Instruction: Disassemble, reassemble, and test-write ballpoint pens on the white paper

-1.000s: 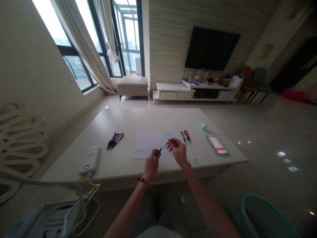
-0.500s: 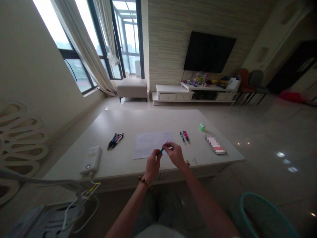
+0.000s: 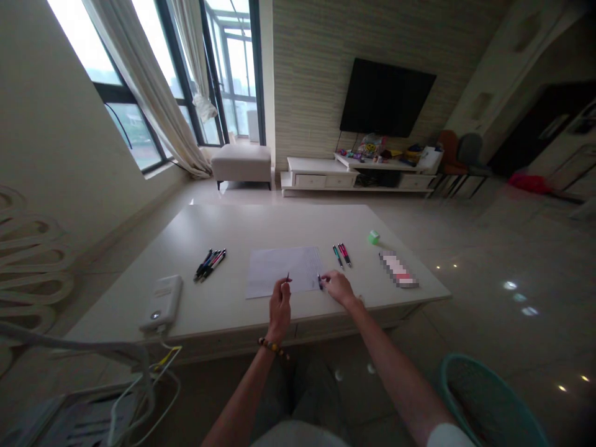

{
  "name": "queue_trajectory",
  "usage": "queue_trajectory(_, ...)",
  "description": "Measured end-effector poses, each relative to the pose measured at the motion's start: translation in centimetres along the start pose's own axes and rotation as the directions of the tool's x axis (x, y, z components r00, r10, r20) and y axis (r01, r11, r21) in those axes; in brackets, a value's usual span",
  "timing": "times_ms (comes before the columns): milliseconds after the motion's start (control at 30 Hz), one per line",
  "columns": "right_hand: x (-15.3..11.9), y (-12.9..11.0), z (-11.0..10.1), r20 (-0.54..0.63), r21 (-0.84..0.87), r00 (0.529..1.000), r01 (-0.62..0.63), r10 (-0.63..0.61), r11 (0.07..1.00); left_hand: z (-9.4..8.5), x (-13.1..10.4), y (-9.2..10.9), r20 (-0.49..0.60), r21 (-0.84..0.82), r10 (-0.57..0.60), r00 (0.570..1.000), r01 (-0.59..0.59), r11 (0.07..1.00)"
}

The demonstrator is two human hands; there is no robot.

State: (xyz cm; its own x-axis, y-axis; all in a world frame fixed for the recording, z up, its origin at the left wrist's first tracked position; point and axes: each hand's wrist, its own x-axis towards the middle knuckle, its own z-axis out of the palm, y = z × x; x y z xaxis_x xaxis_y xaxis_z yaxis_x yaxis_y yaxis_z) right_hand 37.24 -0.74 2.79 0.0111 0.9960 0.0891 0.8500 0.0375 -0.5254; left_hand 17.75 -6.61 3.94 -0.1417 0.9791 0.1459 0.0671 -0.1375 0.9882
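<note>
My left hand (image 3: 280, 307) is closed in a pinch over the lower part of a sheet of white paper (image 3: 270, 267). From its fingertips a thin dark pen part (image 3: 287, 275) points upward; the rest of it is hidden in the fingers. At the paper's right edge, my right hand (image 3: 339, 288) has its fingertips closed on a small dark pen piece (image 3: 320, 282). Beyond that hand lie a teal pen (image 3: 338, 256) and red pens (image 3: 344, 254). A bunch of several dark pens (image 3: 209, 265) rests left of the paper.
On the white table (image 3: 279, 223) are a white power device (image 3: 161, 302) with cables at left, a small green box (image 3: 373, 237) and a blurred-out pink and white item (image 3: 399, 270) at right. A teal basket (image 3: 447, 385) stands on the floor at lower right.
My hands were together around a teal pen piece and have come apart. The right has lowered to the paper's right edge, while the left has moved slightly left. The view has shifted a little.
</note>
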Motion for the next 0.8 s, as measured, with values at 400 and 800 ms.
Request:
queue_trajectory(400,1.8,-2.2,3.3,0.081,-0.258,0.996,0.001,0.021,0.966,-0.1,-0.9,-1.4,-0.028,0.109,0.02,0.999,-0.017,0.994)
queue_trajectory(800,1.9,-4.5,2.1,0.028,0.125,0.999,-0.04,0.037,0.991,0.0,-1.5,-1.7,0.044,0.286,0.036,0.998,-0.047,0.957)
